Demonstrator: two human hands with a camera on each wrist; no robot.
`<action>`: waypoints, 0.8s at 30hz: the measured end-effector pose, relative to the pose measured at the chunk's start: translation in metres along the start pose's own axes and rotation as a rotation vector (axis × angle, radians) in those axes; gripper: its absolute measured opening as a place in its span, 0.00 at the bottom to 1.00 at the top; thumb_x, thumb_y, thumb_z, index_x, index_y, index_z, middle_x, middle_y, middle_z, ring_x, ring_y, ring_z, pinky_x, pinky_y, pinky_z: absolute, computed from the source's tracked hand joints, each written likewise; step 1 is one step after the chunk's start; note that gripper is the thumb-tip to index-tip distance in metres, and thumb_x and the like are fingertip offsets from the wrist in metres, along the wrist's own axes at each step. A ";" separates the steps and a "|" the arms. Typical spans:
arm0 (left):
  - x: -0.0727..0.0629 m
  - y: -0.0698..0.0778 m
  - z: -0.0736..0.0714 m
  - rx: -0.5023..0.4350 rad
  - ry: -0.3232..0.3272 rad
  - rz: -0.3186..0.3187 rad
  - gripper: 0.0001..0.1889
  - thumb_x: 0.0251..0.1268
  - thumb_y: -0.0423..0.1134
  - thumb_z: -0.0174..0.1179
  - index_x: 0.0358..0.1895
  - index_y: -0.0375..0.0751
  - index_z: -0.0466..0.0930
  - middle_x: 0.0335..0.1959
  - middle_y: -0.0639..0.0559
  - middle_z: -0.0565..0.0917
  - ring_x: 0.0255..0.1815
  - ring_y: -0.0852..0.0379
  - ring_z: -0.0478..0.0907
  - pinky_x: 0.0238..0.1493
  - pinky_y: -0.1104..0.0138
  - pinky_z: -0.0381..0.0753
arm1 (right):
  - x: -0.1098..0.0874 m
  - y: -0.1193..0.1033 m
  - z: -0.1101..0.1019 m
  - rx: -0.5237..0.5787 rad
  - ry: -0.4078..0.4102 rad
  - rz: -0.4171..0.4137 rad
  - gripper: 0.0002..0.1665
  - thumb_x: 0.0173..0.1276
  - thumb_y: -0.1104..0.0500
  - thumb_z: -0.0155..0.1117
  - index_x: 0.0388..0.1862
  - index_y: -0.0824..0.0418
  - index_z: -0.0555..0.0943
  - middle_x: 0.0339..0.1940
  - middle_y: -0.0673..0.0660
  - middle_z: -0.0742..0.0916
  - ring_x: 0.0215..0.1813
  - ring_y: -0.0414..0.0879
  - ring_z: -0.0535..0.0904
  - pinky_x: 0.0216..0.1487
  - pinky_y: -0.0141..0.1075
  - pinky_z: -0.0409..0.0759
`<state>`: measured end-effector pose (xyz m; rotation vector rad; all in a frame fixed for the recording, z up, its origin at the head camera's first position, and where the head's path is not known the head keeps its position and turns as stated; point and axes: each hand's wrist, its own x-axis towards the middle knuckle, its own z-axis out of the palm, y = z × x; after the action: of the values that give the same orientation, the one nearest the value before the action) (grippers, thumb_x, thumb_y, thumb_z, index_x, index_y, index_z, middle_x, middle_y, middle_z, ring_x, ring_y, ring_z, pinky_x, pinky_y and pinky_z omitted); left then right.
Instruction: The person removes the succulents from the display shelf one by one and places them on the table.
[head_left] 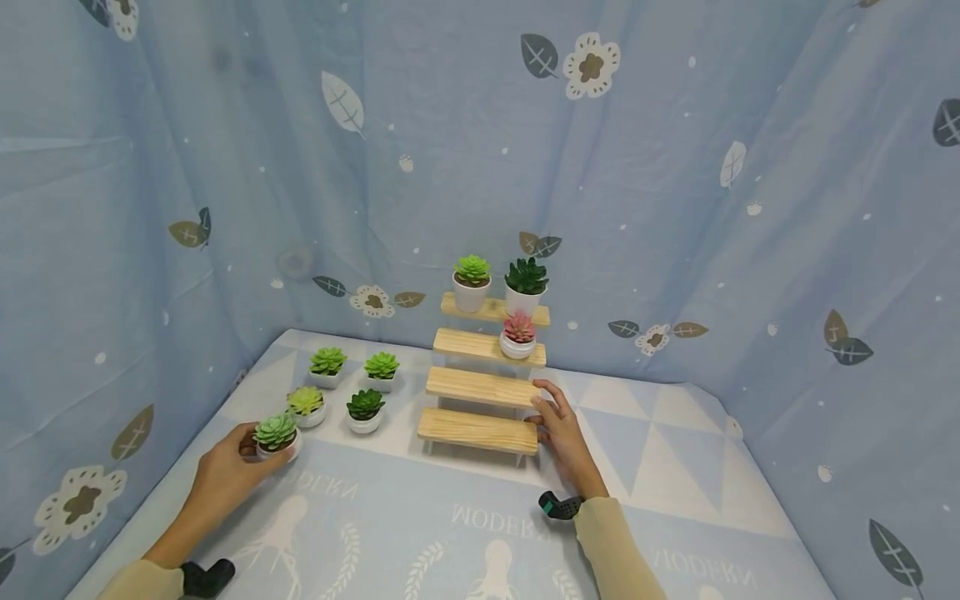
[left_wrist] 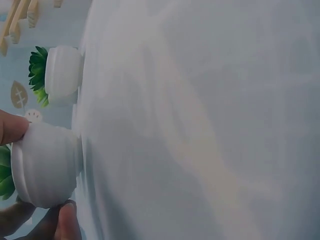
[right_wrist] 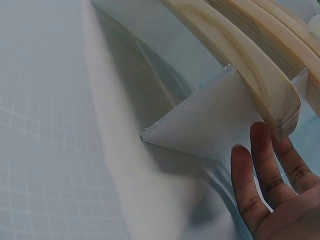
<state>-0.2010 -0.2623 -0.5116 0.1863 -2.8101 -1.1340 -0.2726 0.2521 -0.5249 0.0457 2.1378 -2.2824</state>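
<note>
At the table's left edge my left hand (head_left: 228,471) holds a potted succulent (head_left: 276,433) with pale green leaves, thumb on one side and fingers on the other. In the left wrist view its ribbed white pot (left_wrist: 47,165) is close over the tabletop. My right hand (head_left: 562,433) is at the right end of a four-step wooden stand (head_left: 480,429). Fairly straight fingers (right_wrist: 267,172) reach up beside the end of a step in the right wrist view. On the stand's upper steps are a light green succulent (head_left: 472,271), a dark green one (head_left: 527,279) and a pink one (head_left: 519,329).
Left of the stand several more small potted succulents sit on the table, among them a yellow-green one (head_left: 306,404) and a dark green one (head_left: 365,408). A patterned cloth (head_left: 420,525) covers the table. Blue curtains (head_left: 465,150) hang behind and at both sides.
</note>
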 end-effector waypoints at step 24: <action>0.009 -0.006 -0.004 0.025 -0.099 -0.044 0.54 0.59 0.64 0.72 0.71 0.22 0.60 0.54 0.25 0.77 0.50 0.35 0.79 0.39 0.51 0.82 | 0.003 0.005 -0.001 -0.001 0.021 0.002 0.35 0.66 0.33 0.71 0.69 0.36 0.75 0.62 0.58 0.81 0.48 0.51 0.83 0.37 0.36 0.78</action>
<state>-0.2092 -0.2709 -0.5124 0.1999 -2.9215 -1.1488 -0.2757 0.2528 -0.5301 0.0717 2.1474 -2.2899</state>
